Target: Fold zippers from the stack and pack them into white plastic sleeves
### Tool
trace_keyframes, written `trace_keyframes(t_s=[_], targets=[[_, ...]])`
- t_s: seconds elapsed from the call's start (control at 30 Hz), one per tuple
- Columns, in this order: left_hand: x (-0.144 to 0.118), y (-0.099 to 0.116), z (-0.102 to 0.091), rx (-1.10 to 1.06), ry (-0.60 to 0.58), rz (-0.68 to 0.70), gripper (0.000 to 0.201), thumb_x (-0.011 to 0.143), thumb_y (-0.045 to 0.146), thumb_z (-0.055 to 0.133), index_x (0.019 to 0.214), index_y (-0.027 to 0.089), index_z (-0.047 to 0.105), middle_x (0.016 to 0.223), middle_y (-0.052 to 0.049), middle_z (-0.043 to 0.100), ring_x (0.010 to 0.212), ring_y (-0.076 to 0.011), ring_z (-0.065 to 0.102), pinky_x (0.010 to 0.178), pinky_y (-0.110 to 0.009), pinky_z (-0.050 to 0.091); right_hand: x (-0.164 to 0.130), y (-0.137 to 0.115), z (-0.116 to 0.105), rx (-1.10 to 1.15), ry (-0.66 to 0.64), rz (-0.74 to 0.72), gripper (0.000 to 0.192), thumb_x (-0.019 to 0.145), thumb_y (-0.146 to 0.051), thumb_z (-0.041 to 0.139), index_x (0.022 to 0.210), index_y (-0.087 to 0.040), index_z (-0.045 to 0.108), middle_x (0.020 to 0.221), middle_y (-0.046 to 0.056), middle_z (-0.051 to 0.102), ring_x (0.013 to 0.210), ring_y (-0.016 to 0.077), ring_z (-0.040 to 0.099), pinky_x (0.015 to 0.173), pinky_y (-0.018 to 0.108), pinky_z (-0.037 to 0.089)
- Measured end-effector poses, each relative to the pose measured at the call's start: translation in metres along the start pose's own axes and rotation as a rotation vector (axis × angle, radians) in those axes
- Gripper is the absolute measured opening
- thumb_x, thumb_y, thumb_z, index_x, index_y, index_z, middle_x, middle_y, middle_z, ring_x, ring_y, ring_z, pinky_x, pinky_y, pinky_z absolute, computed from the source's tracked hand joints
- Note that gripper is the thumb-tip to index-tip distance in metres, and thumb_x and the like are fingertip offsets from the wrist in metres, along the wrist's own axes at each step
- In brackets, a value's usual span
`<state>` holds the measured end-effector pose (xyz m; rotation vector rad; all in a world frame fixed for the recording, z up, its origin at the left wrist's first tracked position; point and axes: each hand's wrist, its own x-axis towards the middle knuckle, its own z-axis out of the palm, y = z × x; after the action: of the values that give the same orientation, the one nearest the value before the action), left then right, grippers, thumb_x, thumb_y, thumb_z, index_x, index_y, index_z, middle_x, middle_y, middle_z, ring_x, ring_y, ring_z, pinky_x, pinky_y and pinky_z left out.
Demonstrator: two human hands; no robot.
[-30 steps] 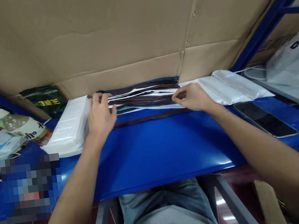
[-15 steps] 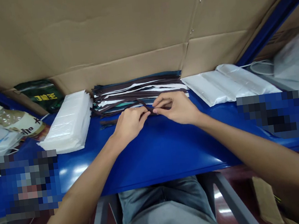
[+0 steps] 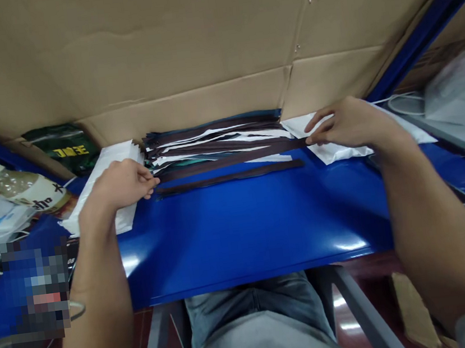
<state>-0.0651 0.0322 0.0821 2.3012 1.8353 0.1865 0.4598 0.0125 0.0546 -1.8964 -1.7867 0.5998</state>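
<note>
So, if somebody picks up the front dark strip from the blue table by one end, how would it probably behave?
Probably floppy: the front dark strip looks thin and narrow, and some strips in the pile behind look wavy. It is likely light, having so little bulk. It seems unlikely to roll, since it lies flat on the blue table.

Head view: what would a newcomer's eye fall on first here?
Probably the long, flat, dark brown fabric-like strip, stretched between the left hand and the right hand. Just beyond it lies a layered pile of brown, white and teal strips, before the tan cardboard backing. A second narrow dark strip lies nearer the person on the glossy blue tabletop.
</note>
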Motion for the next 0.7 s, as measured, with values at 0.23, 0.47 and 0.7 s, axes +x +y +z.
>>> trace_keyframes(t_s=[0.23, 0.47, 0.7], targets=[[0.001, -0.005, 0.006, 0.013, -0.23, -0.152, 0.021, 0.084, 0.038, 0.078, 0.068, 0.025, 0.081, 0.068, 0.0, 0.08, 0.071, -0.0223, 0.079, 0.081, -0.034, 0.059, 0.006, 0.004, 0.007, -0.102, -0.14, -0.02, 0.025, 0.081, -0.031, 0.09, 0.102, -0.019, 0.085, 0.084, 0.011, 0.083, 0.071, 0.0238, 0.076, 0.065, 0.037, 0.053], [0.004, -0.008, 0.013, -0.179, -0.274, -0.291, 0.03, 0.084, 0.04, 0.088, 0.063, 0.021, 0.076, 0.072, -0.007, 0.081, 0.068, -0.0253, 0.081, 0.075, -0.037, 0.064, 0.017, 0.014, 0.018, -0.101, -0.239, 0.003, 0.042, 0.072, -0.05, 0.094, 0.105, -0.026, 0.084, 0.083, 0.01, 0.082, 0.074, 0.0297, 0.077, 0.063, 0.042, 0.058], [0.006, -0.011, 0.018, -0.025, 0.044, -0.253, 0.041, 0.096, 0.056, 0.077, 0.074, 0.022, 0.078, 0.068, -0.007, 0.077, 0.08, -0.0295, 0.08, 0.093, -0.043, 0.06, 0.011, 0.007, 0.023, -0.3, -0.005, -0.058, 0.056, 0.074, -0.071, 0.091, 0.108, -0.026, 0.084, 0.109, 0.012, 0.084, 0.088, 0.0334, 0.076, 0.08, 0.05, 0.058]])
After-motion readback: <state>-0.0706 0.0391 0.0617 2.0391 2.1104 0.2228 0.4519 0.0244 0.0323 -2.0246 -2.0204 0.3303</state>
